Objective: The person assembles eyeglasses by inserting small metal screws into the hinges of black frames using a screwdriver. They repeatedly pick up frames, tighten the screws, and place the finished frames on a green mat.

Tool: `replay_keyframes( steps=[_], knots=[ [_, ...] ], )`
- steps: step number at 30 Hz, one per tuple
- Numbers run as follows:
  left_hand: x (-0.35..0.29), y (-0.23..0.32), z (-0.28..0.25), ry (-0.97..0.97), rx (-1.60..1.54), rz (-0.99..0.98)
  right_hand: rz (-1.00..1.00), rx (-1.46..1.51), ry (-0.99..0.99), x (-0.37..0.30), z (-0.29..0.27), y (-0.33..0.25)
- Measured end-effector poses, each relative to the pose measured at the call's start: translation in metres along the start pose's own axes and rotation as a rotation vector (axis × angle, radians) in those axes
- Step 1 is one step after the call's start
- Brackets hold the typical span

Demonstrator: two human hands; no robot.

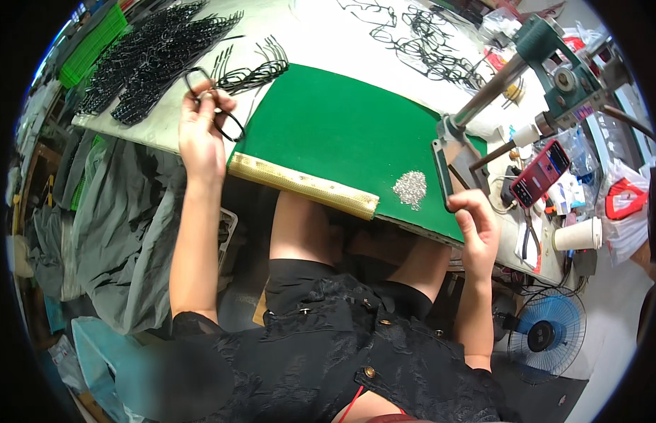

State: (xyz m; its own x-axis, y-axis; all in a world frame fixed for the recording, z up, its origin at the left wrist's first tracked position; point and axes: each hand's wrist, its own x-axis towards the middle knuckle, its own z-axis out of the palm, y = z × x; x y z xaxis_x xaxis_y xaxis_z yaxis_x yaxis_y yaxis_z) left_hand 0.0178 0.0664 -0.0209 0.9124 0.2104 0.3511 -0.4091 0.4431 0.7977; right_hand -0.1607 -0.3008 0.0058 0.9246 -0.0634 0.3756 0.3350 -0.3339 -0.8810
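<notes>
My left hand (204, 123) is raised over the table's left front edge. Its fingers are closed on a black eyeglass frame (231, 127), with one rim above the fingers and the other to their right. My right hand (476, 222) is at the near end of the base of a green bench press (441, 173). Its thumb and forefinger are bent together; what they hold, if anything, I cannot make out. A thin dark stick (458, 178) lies just beyond these fingers. Left of them, a pile of tiny silvery parts (410, 189) rests on the green mat (335, 127).
Black eyeglass frames (152, 63) are heaped at the far left, with more frames (441, 49) at the far right. A gold strip (303, 185) edges the mat. Right of the press are a phone (541, 173), pliers (530, 240) and a paper cup (578, 234). A fan (547, 337) stands below.
</notes>
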Motion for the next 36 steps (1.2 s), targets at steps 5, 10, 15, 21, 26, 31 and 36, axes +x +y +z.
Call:
replay_keyframes(
  steps=[5, 10, 15, 21, 26, 31, 36],
  knots=[
    [0.065, -0.055, -0.069, 0.214, 0.088, 0.065, 0.159, 0.084, -0.017, -0.017, 0.017, 0.01],
    [0.092, -0.077, -0.073, -0.056, 1.534, 0.212, 0.13, 0.0, -0.104, -0.018, 0.063, 0.011],
    [0.128, -0.059, -0.048, -0.691, 1.624, 0.096, -0.092, -0.216, -0.082, -0.002, 0.073, 0.02],
    [0.182, -0.044, -0.029, -1.15, 1.546, -0.11, -0.248, -0.732, 0.145, 0.013, 0.035, 0.044],
    [0.252, -0.066, -0.034, -1.044, 1.662, 0.481, -0.089, -0.856, 0.275, -0.008, 0.026, 0.07],
    [0.404, -0.051, -0.069, -0.578, 1.91, 0.783, -0.043, -0.986, 0.178, -0.01, 0.036, 0.069],
    [0.508, -0.115, -0.118, -0.609, 2.201, 0.441, -0.004, -1.105, 0.219, -0.012, 0.036, 0.065]
  ],
)
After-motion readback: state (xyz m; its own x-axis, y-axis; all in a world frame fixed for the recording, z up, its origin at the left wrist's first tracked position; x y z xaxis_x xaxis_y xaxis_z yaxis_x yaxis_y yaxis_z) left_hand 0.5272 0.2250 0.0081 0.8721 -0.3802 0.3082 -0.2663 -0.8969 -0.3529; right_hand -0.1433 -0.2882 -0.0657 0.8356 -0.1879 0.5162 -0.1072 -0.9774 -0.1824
